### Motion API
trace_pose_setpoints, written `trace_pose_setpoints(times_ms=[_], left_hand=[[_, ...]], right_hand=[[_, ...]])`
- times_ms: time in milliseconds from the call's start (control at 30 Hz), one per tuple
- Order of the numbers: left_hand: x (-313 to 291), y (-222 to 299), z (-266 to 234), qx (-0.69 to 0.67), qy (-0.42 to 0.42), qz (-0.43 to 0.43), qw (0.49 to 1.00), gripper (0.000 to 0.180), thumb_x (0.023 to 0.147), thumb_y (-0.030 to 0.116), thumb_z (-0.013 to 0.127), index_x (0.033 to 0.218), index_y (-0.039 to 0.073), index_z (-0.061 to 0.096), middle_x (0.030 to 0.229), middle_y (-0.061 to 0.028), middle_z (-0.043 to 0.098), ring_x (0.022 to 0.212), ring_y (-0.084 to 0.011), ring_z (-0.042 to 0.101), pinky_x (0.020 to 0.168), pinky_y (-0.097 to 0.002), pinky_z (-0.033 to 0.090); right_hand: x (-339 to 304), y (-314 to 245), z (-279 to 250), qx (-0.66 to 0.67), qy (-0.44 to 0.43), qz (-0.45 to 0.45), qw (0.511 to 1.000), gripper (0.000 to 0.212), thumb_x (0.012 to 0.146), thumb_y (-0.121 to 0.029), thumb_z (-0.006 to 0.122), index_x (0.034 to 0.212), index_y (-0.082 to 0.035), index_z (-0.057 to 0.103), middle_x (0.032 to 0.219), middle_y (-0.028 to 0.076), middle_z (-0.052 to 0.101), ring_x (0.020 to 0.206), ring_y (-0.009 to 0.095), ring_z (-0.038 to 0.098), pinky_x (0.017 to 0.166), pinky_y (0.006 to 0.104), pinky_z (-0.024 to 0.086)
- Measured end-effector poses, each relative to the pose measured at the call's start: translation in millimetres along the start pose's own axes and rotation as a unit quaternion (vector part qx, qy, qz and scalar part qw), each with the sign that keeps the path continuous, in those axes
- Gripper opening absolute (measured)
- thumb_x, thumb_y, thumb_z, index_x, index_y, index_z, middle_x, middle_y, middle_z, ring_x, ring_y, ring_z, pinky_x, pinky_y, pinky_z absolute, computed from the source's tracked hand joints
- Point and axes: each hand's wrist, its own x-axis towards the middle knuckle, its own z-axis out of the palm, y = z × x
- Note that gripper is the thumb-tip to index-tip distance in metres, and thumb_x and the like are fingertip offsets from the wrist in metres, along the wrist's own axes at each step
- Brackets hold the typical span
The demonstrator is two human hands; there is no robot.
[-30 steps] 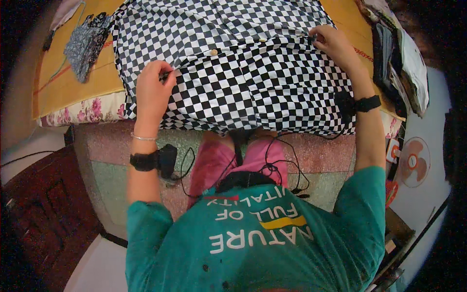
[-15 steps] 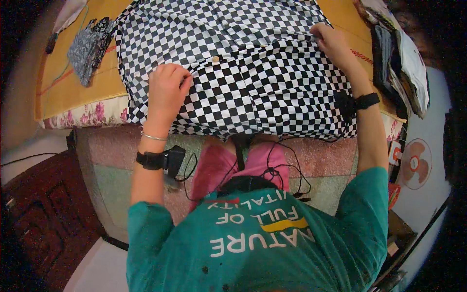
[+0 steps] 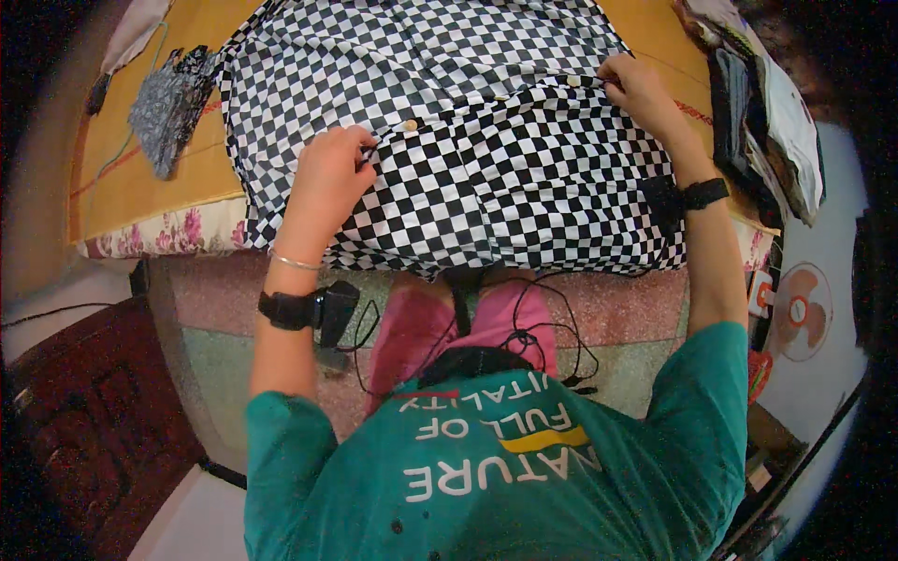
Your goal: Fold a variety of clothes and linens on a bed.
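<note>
A black-and-white checkered shirt (image 3: pixel 421 201) lies spread before me, with a buttoned-style edge running across its middle. Light buttons show along that edge, one button (image 3: pixel 411 125) close to my left fingertips. My left hand (image 3: pixel 332 178) is closed, pinching the cloth at the left part of this edge. At the far right end, my right hand (image 3: pixel 641 93) grips the same edge between thumb and fingers, beside another button (image 3: pixel 573 81). The near side of the shirt hangs at the front edge of the surface.
Yellow matting (image 3: pixel 94 201) with a floral cloth border (image 3: pixel 178 227) lies under the shirt. A crumpled grey patterned cloth (image 3: pixel 168 107) sits at the left. Folded clothes (image 3: pixel 772 122) are piled at the right. Dark cables (image 3: pixel 561 318) hang over my lap; a fan (image 3: pixel 803 311) stands at right.
My left hand has shifted slightly right and its fingers have closed on the shirt's edge. My right hand has come slightly nearer, and a button beside it has come into sight.
</note>
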Motion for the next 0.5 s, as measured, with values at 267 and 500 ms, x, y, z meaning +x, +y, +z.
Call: trace_pose_setpoints(times_ms=[267, 500], left_hand=[[-5, 2, -1, 0.018, 0.037, 0.016, 0.999, 0.018, 0.069, 0.007, 0.06, 0.085, 0.001, 0.053, 0.082, -0.0143, 0.058, 0.077, -0.0319, 0.057, 0.068, -0.0376, 0.046], [-6, 17, -17, -0.047, 0.058, -0.123, 0.99, 0.015, 0.073, 0.006, 0.062, 0.084, 0.003, 0.051, 0.076, -0.0143, 0.058, 0.078, -0.0334, 0.058, 0.068, -0.0395, 0.046]], right_hand=[[2, -4, -1, 0.022, -0.01, 0.011, 1.0, 0.015, 0.079, -0.004, 0.054, 0.093, -0.005, 0.054, 0.09, 0.017, 0.06, 0.087, 0.035, 0.058, 0.077, 0.0407, 0.047], [14, -2, -1, -0.031, -0.001, 0.083, 0.996, 0.019, 0.08, -0.003, 0.054, 0.098, -0.005, 0.054, 0.086, 0.017, 0.061, 0.082, 0.031, 0.059, 0.073, 0.0366, 0.047]])
